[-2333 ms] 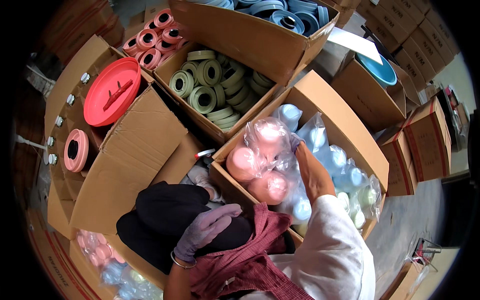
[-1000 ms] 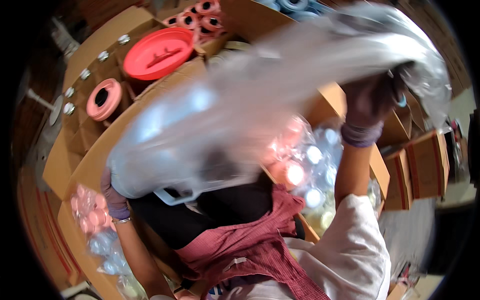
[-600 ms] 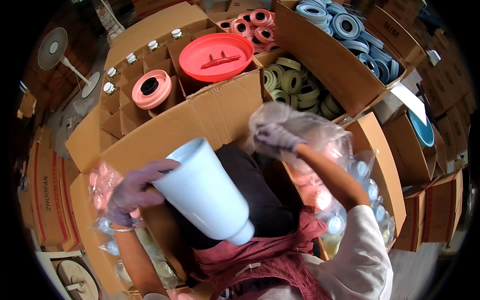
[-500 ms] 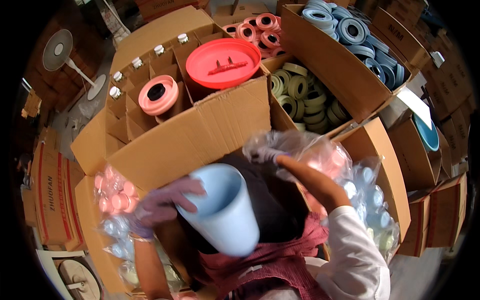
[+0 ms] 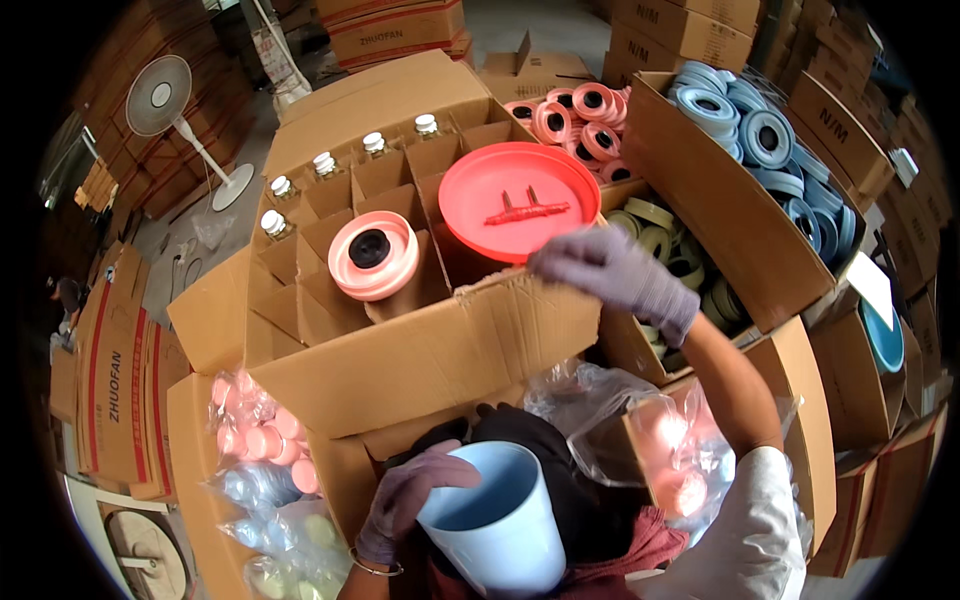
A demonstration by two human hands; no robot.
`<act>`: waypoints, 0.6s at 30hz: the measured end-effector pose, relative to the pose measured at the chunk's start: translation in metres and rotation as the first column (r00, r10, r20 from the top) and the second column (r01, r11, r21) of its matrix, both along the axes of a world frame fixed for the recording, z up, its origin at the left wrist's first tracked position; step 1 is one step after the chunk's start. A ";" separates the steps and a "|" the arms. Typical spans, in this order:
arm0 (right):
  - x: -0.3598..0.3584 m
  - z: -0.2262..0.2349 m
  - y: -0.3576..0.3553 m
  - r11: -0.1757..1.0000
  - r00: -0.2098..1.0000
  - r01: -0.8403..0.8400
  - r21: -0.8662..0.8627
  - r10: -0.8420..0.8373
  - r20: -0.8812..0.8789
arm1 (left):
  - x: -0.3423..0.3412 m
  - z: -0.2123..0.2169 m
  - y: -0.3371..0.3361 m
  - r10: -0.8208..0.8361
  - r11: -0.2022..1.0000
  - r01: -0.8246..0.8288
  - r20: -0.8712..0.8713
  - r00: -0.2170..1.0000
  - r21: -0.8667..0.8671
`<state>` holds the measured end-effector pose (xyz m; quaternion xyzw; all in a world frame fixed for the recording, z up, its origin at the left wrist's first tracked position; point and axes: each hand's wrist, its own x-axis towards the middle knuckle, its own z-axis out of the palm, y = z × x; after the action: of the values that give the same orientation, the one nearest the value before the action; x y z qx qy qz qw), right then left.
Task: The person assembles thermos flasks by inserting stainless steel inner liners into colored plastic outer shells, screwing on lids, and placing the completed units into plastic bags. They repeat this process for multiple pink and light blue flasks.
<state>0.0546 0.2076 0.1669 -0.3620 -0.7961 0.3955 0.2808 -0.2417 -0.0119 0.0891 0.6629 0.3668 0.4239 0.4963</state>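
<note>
My gloved left hand [image 5: 415,492] grips the rim of a light blue tapered plastic bucket [image 5: 505,550], thumb and fingers on either side of its wall. The bucket is tilted, its mouth toward me. My gloved right hand [image 5: 618,272] is stretched over the near edge of the divided carton [image 5: 440,350], next to a red round basin [image 5: 520,185]; its fingers are extended and I see nothing in them. A red stick-like piece with two upright pins [image 5: 526,212] lies in the basin. Left of it, a pink ring-shaped lid with a black centre [image 5: 370,250] sits on the dividers.
White-capped bottles [image 5: 324,165] stand along the carton's far side. Boxes of pink [image 5: 590,125], green [image 5: 690,262] and blue lids [image 5: 765,135] lie at the right. Bagged pink cups [image 5: 265,440] and a clear plastic bag [image 5: 580,405] flank me. A fan [image 5: 160,95] stands far left.
My right hand has left the clear plastic bag and moved up to the carton's near edge by the basin. My left hand still holds the bucket, now lower and further right in the view.
</note>
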 end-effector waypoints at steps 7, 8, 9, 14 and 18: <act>0.067 -0.021 0.180 0.873 0.885 0.460 0.159 -0.466 -0.004 | -0.015 -0.033 0.013 0.120 0.991 -0.125 -0.089 0.989 -0.055; 0.078 -0.035 0.197 0.828 0.832 0.535 0.165 -0.551 0.066 | -0.016 -0.038 0.022 0.092 0.995 -0.093 -0.007 0.996 -0.048; 0.088 -0.047 0.213 0.775 0.767 0.606 0.179 -0.629 0.128 | -0.015 -0.037 0.030 0.072 0.992 -0.062 0.093 0.993 -0.105; 0.012 -0.044 0.296 0.824 0.876 0.340 0.453 -0.453 0.166 | 0.002 -0.012 0.084 -0.004 0.992 0.039 0.290 0.957 -0.118; -0.123 -0.030 0.355 0.838 0.903 0.105 0.535 -0.306 0.302 | 0.005 -0.022 0.106 -0.058 0.960 0.151 0.357 0.932 -0.237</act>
<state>-0.0689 0.5623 0.1368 -0.4291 -0.8658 0.0625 0.2497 -0.2368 0.0946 0.0669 0.5255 0.2900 0.4550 0.6578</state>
